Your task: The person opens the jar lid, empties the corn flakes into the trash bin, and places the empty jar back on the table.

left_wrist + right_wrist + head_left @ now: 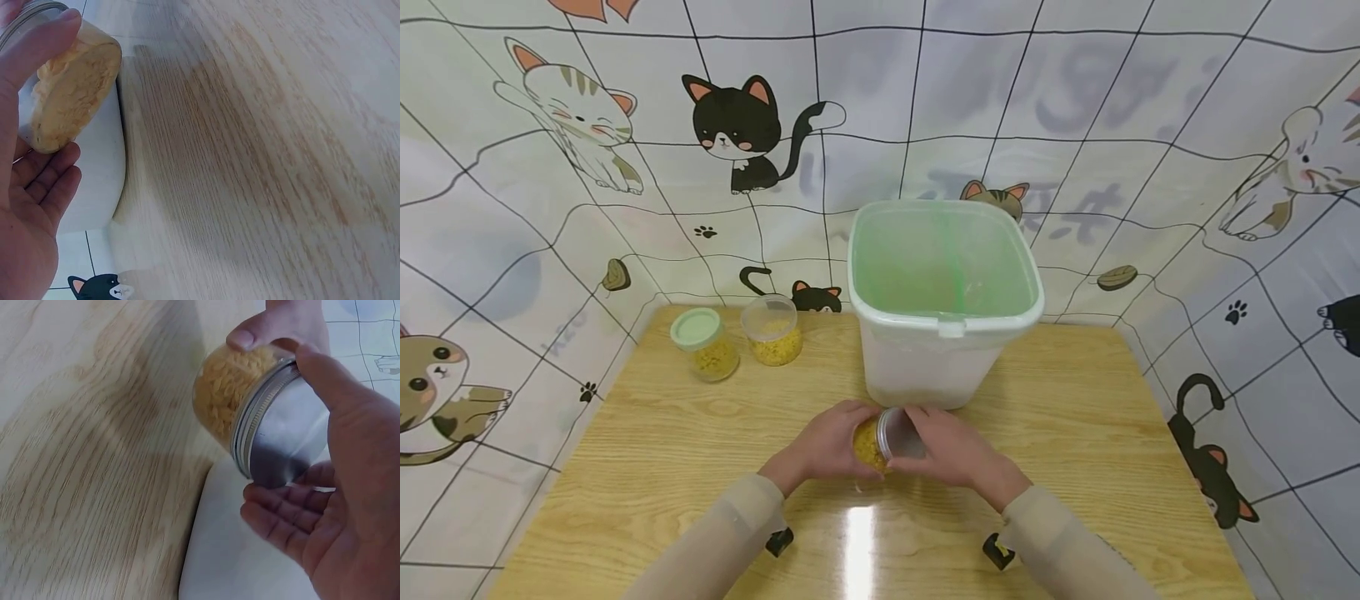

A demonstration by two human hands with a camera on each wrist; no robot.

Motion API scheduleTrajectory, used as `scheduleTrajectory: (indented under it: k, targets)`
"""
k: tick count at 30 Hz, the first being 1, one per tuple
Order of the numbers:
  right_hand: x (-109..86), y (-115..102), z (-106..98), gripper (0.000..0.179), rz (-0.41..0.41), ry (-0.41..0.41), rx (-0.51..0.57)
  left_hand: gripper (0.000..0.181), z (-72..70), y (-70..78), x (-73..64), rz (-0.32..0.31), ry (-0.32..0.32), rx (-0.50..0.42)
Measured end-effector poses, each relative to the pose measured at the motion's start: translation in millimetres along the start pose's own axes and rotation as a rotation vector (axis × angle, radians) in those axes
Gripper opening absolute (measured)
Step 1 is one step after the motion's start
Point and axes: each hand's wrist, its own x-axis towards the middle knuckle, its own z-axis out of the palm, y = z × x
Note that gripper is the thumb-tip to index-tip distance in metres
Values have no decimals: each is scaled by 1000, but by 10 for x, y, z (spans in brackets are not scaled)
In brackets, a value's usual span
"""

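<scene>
A clear jar (868, 443) of yellow, flake-like pieces is held sideways in front of the white bin. Its silver metal lid (290, 434) sits on the mouth, facing right. My left hand (829, 443) grips the jar's body, with the thumb over one side and fingers beneath, as the left wrist view shows. On the other side, my right hand (951, 446) holds the lid's rim between thumb and fingers. Whether the lid is tight or loose I cannot tell.
Just beyond the hands stands a white bin (925, 358) with a green inside, its top uncovered. At the back left are a jar with a pale green lid (697, 328) and a clear tub (775, 333), both holding yellow pieces. Cat-print sheets (880, 108) enclose the wooden table (700, 467).
</scene>
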Motion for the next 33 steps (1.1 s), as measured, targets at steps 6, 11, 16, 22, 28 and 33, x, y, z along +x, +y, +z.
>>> scheduleTrajectory:
  k: [6, 11, 16, 22, 28, 33]
  targets:
    - [4, 15, -39, 89, -186, -20, -52, 94, -8, -30, -30, 17, -37, -13]
    - [5, 0, -42, 97, -240, 1, -81, 96, 3, -57, -47, -10, -46, -41]
    - [7, -35, -39, 100, -123, 32, -33, 94, 10, -57, -38, -19, -32, -51]
    - [24, -113, -39, 82, 123, 51, -44, 88, 6, -25, -26, -16, -11, -73]
    - [18, -120, -43, 85, 136, -12, 2, 88, 8, -11, -28, -24, -12, -82]
    - [0, -55, -42, 85, -8, -37, 68, 91, 18, -35, -40, -28, -18, -56]
